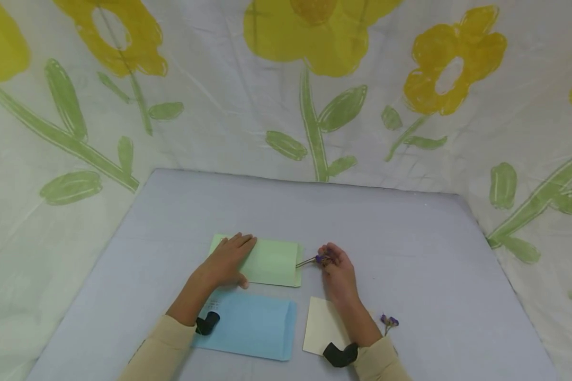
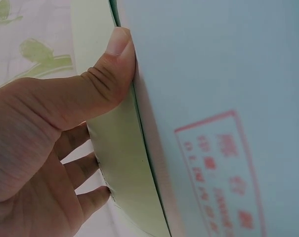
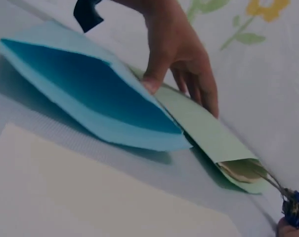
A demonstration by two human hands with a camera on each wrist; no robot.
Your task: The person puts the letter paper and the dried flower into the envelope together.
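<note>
Your left hand spans the green envelope, thumb on its near edge and fingertips at the far one, holding it with its mouth gaping. Your right hand holds a purple flower sprig by the blooms, stems reaching into that mouth. The blue envelope lies nearer you, beside a cream sheet partly under your right forearm

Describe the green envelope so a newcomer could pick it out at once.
On the grey table, find the blue envelope; the green envelope lies just beyond it. The left hand grips its left part; the right hand holds flowers at its open right end. Unlike the blue one, it has stems in its mouth.
</note>
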